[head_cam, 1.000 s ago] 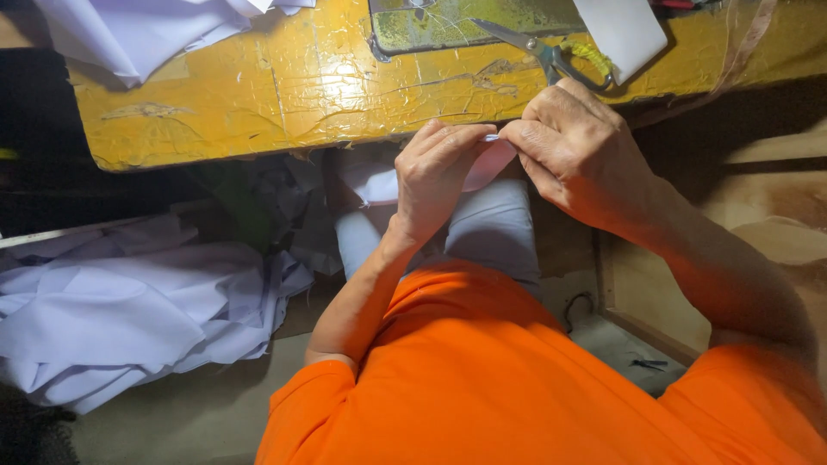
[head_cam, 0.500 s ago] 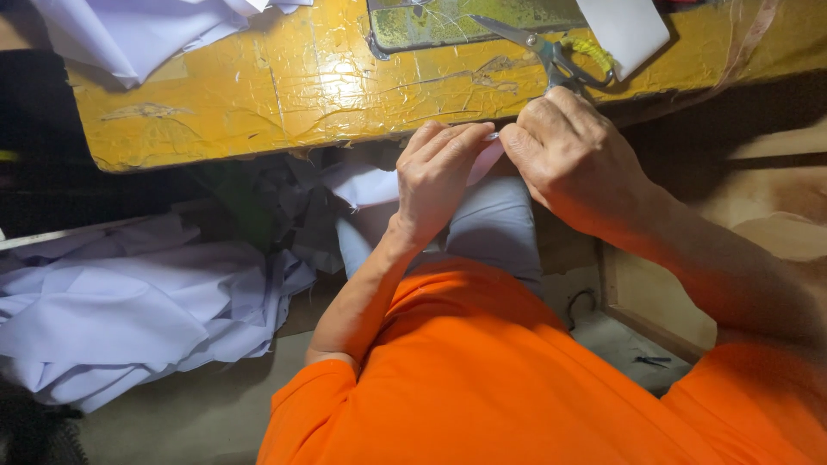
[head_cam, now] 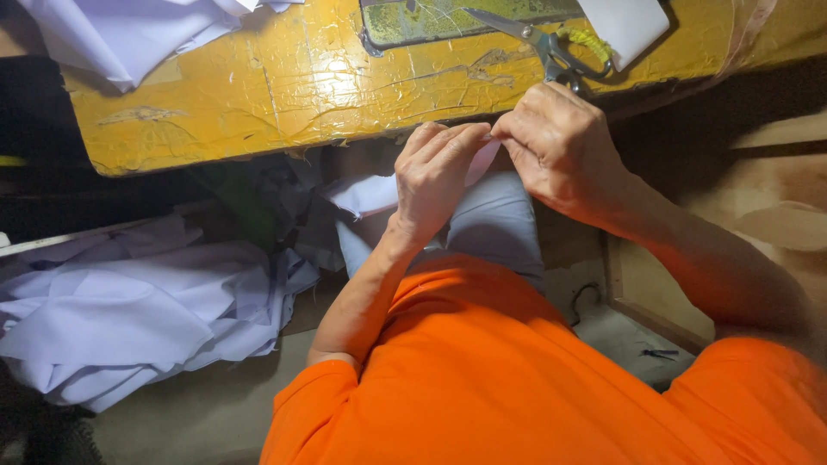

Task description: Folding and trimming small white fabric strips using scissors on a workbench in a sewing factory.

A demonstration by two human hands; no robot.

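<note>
Head view, looking down. The left hand [head_cam: 435,176] and right hand [head_cam: 560,142] meet just below the edge of the yellow table [head_cam: 258,86], both closed in a pinch on a small white cloth piece [head_cam: 481,164], apparently a folded edge. Since a second ago the hands have barely shifted: the handling continues in place. Scissors [head_cam: 551,43] lie untouched on the table; a heap of white fabric [head_cam: 129,310] lies left.
</note>
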